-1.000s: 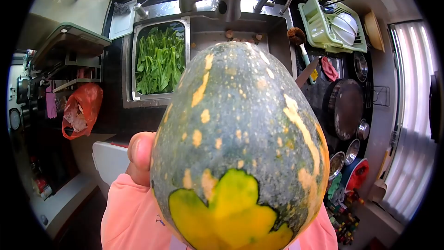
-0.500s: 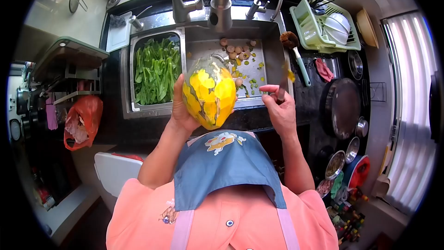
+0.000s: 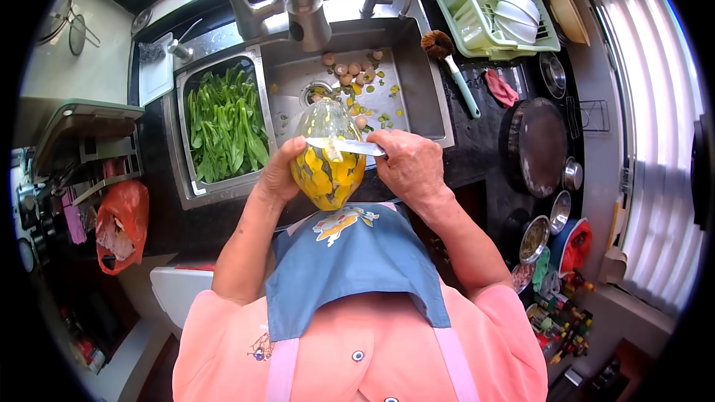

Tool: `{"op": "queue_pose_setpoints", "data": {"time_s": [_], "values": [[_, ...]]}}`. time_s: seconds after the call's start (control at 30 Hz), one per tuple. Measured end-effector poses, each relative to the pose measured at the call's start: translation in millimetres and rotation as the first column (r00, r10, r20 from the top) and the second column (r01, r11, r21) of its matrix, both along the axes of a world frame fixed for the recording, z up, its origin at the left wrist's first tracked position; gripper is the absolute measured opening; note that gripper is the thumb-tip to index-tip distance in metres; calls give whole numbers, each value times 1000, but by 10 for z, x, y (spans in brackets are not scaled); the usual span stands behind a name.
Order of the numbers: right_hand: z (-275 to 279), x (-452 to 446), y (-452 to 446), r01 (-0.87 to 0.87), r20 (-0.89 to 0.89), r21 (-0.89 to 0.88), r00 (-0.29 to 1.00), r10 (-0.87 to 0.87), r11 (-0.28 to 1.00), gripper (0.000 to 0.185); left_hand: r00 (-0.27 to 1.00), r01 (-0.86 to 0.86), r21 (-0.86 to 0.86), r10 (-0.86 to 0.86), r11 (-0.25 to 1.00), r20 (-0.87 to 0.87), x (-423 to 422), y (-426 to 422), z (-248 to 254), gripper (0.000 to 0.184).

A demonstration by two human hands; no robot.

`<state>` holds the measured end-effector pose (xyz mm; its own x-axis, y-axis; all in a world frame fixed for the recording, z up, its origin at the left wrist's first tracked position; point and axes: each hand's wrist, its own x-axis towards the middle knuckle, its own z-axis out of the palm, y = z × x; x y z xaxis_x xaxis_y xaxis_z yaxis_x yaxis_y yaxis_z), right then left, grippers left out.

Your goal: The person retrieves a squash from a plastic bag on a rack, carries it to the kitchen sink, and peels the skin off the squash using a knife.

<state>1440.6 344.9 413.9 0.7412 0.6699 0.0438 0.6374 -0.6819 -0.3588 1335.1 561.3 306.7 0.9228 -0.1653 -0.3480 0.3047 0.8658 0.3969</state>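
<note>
My left hand [image 3: 281, 171] is closed around the left side of a partly peeled pumpkin [image 3: 326, 181], held over the sink's front edge. Yellow flesh shows on its lower half, with strips of green skin between; the top keeps its pale green rind. In my right hand [image 3: 412, 164] a knife [image 3: 354, 147] is gripped by the handle, its blade lying level across the pumpkin's middle. A pale bit of peel sits at the blade. Behind the pumpkin, the steel sink [image 3: 421, 67] holds eggshells [image 3: 348, 74] and scattered peel scraps.
Leafy greens [image 3: 227, 126] fill the left basin. A faucet [image 3: 304, 15] rises at the back. Right of the sink lie a scrub brush [image 3: 454, 74], a pink cloth [image 3: 500, 88] and a round dark pan [image 3: 540, 147]. A dish rack [image 3: 491, 18] stands behind them.
My right hand has moved left, bringing the knife from beside the pumpkin onto its surface. The pumpkin sits slightly lower and more tilted away, and the whole view has shifted.
</note>
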Motion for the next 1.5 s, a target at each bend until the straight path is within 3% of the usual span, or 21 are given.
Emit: {"op": "queue_pose_setpoints", "data": {"time_s": [0.2, 0.37, 0.47, 0.63, 0.77, 0.87, 0.93, 1.1, 1.2, 1.33, 1.37, 1.47, 1.5], "values": [[-56, 8, 0, -31, -1, -179, 1000, 31, 983, 15, 999, 42, 55, -43, 998, 25, 108, -26, 170, 71], [-383, 193, -141, 102, -51, -130, 993, -110, 986, 3, 980, 162, 14, -162, 987, 115, 184, -106, 440, 77], [-425, 274, -296, 94, -65, -57, 993, -97, 994, 3, 978, 208, 25, -208, 978, -23, 84, -142, 268, 88], [-100, -77, -254, 3, -111, -110, 994, -15, 994, 5, 990, 126, -23, -127, 992, -60, 64, -146, 58, 65], [-210, -98, -210, 54, -90, -108, 994, -64, 993, 3, 991, 112, -7, -112, 994, -79, 55, -170, 64, 68], [-510, 125, -268, 192, -65, -162, 977, -205, 968, 11, 989, 103, -28, -105, 994, -100, 28, -197, 34, 68], [-660, 290, -437, 244, -138, -230, 950, -280, 942, 16, 992, 90, -67, -96, 994, -87, 29, -177, 6, 67], [-311, -15, -265, 134, -122, -84, 982, -144, 987, 7, 992, 87, -55, -92, 995, -89, -57, -128, -37, 70], [-237, -58, -130, 56, -86, -173, 994, -72, 983, 6, 994, 87, -21, -88, 996, -63, 2, -169, 31, 69], [-605, 144, -220, 193, -12, -119, 980, -196, 974, 9, 987, 132, -16, -133, 991, -92, 8, -149, 75, 70], [-747, 335, -317, 276, -88, -258, 948, -307, 926, 14, 985, 160, -15, -161, 987, -58, -10, -117, -21, 70], [-712, 301, -519, 280, -254, -105, 920, -298, 954, 15, 993, 105, -22, -106, 994, -48, -97, -160, 84, 72], [-597, 141, -502, 269, -250, -91, 926, -283, 959, 13, 992, 126, -97, -128, 987, -17, -140, -125, -58, 72]]}}
